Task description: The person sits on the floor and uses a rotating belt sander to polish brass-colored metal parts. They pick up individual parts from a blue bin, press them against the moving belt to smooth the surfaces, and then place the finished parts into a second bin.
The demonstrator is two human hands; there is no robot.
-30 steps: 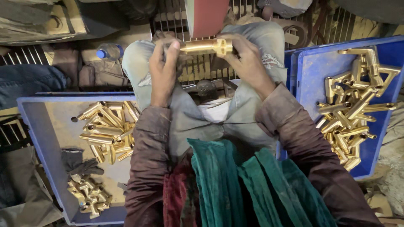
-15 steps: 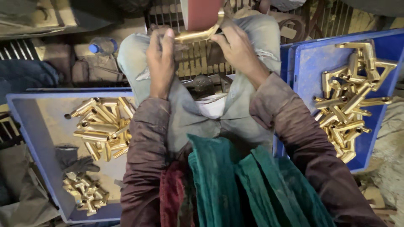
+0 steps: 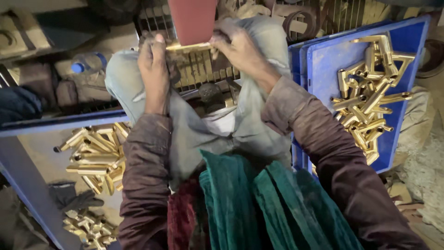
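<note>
holding the brass piece [image 3: 187,46] at both ends now, your left hand [image 3: 155,74] and right hand [image 3: 236,46] clenched on it, right up against the reddish-brown belt [image 3: 192,21]. a second ago it sat lower, over your knees, so it's gone from being looked at to touching the belt. more brass parts [image 3: 370,97] wait in the blue tray [image 3: 319,69] on your right.

A clear plastic bottle [image 3: 85,62] with a blue cap lies at upper left, label unreadable
</note>
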